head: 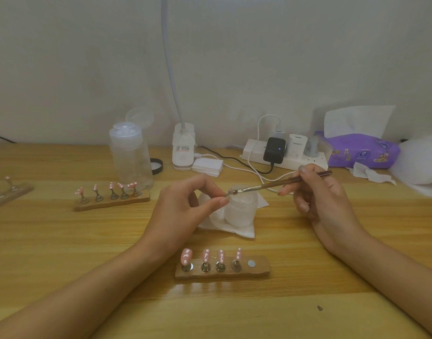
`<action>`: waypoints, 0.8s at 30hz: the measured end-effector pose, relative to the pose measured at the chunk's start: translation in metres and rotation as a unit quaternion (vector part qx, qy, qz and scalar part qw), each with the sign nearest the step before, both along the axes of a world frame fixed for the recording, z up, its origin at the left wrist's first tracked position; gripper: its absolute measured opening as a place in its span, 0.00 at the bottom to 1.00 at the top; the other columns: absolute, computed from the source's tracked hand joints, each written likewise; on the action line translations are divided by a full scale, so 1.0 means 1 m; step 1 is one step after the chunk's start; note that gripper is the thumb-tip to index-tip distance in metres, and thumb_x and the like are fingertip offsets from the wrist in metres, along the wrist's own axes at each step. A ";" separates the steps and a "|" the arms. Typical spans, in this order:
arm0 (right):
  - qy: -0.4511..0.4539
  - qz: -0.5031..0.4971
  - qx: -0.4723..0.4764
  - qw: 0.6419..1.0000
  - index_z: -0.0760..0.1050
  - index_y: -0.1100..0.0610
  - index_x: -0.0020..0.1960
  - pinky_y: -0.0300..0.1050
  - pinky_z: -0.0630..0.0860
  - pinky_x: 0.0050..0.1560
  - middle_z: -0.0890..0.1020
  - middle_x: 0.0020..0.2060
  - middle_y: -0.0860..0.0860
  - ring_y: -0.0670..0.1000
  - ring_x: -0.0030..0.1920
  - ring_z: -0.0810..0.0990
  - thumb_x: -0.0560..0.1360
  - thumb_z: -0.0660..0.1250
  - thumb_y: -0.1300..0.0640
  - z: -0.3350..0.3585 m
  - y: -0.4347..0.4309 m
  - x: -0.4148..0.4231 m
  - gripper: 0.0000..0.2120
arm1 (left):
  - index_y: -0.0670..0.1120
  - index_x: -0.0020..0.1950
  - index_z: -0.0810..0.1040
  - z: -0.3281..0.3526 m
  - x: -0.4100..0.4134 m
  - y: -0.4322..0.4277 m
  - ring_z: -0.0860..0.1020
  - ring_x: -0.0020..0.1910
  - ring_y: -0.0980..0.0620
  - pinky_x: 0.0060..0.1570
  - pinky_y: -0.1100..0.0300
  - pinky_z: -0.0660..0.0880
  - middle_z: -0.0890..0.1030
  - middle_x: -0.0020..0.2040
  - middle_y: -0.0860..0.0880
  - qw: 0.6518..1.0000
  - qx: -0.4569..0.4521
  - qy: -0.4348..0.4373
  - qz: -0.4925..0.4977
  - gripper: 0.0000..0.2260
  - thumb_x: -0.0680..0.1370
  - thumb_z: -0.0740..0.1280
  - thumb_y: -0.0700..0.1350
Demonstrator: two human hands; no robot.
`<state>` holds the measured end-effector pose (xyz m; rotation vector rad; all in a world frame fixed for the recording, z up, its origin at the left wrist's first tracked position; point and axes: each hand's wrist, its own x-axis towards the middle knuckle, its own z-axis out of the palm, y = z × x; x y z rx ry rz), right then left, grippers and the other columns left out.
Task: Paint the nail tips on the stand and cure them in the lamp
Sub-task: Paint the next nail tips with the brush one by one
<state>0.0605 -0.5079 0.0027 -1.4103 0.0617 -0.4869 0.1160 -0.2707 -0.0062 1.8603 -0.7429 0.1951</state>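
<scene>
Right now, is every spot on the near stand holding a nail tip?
No, the stand has four tips and its rightmost magnet is bare.

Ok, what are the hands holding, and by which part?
The right hand grips the brush toward the back of its handle. The left hand pinches a small item at the bristles, too small to identify.

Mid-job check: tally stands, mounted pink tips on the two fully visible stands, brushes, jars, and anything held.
Wooden stands: 3 (near, by bottle, cut off at left edge)
Mounted pink tips: 9 (4 near, 5 by bottle)
Brush: 1, in right hand
Jar: 1
Small piece pinched by left hand: 1
Total: 15
</scene>
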 end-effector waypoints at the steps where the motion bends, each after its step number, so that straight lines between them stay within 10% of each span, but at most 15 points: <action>1: -0.007 0.002 0.001 1.000 0.75 0.52 0.41 0.33 0.63 0.22 0.85 0.35 0.55 0.45 0.22 0.67 0.77 0.64 0.47 0.001 0.000 -0.001 0.11 | 0.52 0.42 0.82 0.000 0.000 0.000 0.70 0.29 0.59 0.32 0.69 0.70 0.81 0.39 0.64 1.000 0.000 0.001 -0.001 0.03 0.74 0.74 0.48; 24: -0.012 0.007 -0.033 0.999 0.75 0.51 0.40 0.33 0.63 0.22 0.85 0.34 0.55 0.45 0.22 0.68 0.81 0.61 0.52 0.003 0.004 -0.003 0.12 | 0.53 0.41 0.81 -0.001 0.002 0.001 0.68 0.28 0.59 0.30 0.70 0.68 0.79 0.34 0.66 1.000 -0.005 -0.018 -0.005 0.03 0.75 0.74 0.47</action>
